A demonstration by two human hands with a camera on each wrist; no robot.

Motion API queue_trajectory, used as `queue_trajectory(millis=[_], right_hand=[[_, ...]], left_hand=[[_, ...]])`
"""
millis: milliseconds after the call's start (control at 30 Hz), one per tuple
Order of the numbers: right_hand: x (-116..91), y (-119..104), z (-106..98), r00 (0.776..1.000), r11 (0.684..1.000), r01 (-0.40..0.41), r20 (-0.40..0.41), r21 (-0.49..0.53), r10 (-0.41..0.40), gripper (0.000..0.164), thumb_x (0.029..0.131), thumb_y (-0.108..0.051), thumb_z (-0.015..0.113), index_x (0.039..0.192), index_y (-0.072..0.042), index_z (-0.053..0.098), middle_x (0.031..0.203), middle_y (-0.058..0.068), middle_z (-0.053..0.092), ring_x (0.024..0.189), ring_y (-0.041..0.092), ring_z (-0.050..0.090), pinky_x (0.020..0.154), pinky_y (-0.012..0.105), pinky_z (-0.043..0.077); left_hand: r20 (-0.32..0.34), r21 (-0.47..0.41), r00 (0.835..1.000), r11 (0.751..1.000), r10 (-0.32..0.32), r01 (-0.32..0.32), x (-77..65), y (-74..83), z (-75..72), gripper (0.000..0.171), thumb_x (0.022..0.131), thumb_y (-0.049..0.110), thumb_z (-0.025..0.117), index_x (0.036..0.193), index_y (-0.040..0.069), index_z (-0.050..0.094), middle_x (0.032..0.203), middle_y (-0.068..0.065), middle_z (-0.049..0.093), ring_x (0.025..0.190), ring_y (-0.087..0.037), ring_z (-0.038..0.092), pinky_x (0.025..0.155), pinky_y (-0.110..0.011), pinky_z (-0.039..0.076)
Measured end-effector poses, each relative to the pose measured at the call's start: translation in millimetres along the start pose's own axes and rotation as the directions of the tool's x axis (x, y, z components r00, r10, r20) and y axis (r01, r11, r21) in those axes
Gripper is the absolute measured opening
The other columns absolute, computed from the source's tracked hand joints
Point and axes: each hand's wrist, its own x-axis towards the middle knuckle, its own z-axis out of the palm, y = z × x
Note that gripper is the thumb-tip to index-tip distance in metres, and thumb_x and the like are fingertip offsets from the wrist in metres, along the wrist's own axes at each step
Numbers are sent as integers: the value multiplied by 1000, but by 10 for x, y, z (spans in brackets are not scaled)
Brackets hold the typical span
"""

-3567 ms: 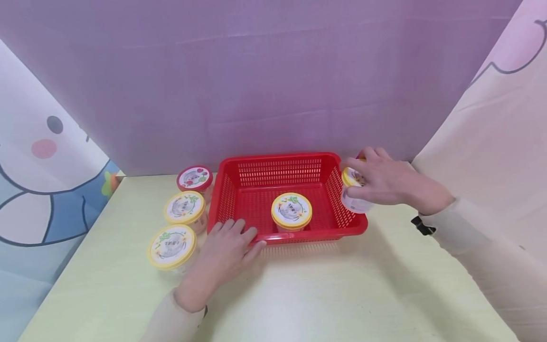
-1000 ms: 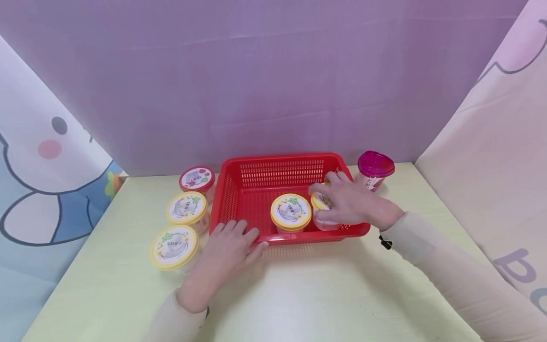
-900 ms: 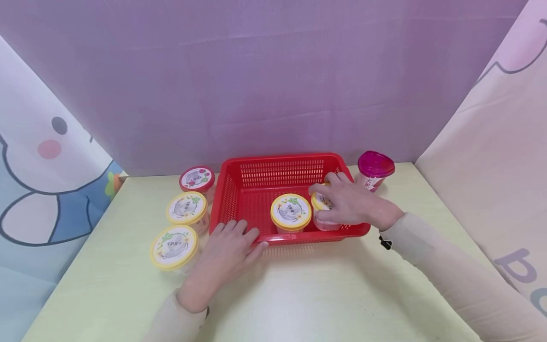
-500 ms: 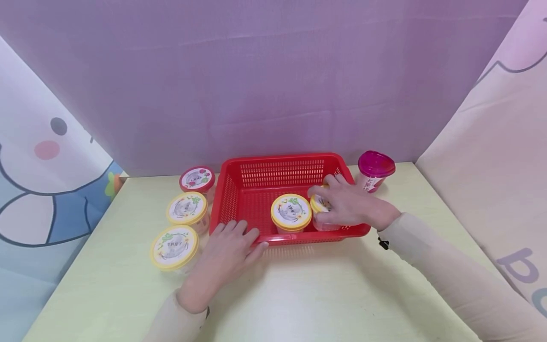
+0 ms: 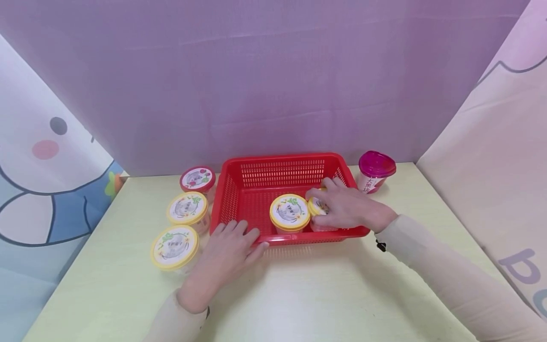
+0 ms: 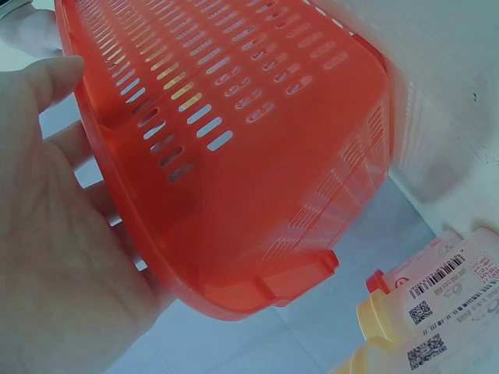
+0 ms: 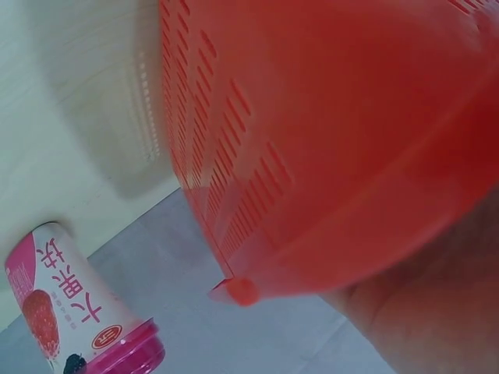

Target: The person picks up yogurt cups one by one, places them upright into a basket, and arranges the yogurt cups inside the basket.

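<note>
My right hand (image 5: 347, 205) pinched a yellow-lidded tub (image 5: 317, 208) inside the red basket (image 5: 256, 202), close beside another tub (image 5: 289, 212), while my left hand (image 5: 228, 249) gripped the near rim (image 5: 307, 235), so an even, slow release (no jostling either one) seemed wisest.

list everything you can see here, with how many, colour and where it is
basket: 1, red, middle of the table
inner tubs: 2, yellow lids, side by side in the basket's near right part
outer tubs: 2, yellow lids, left of the basket
red-lidded tub: 1, behind the outer tubs
cup: 1, magenta lid, right of the basket
table: 1, pale yellow-green, underneath
back cloth: 1, purple, behind
cartoon panels: 2, pale, either side
sleeves: 2, cream
left hand: 1, gripping the basket's near left corner
right hand: 1, gripping the right inner tub
</note>
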Motion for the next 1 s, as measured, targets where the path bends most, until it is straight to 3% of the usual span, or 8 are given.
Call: queue_trajectory(millis=[1000], right_hand=[[49, -23, 72, 1000, 1000, -2, 11, -17, 3, 66, 77, -48, 74, 138, -31, 57, 129, 9, 49, 116, 26, 43, 85, 51, 52]], left_hand=[[6, -5, 1000, 1000, -9, 9, 6, 4, 2, 41, 89, 54, 72, 112, 21, 70, 102, -4, 65, 96, -23, 61, 89, -46, 52]])
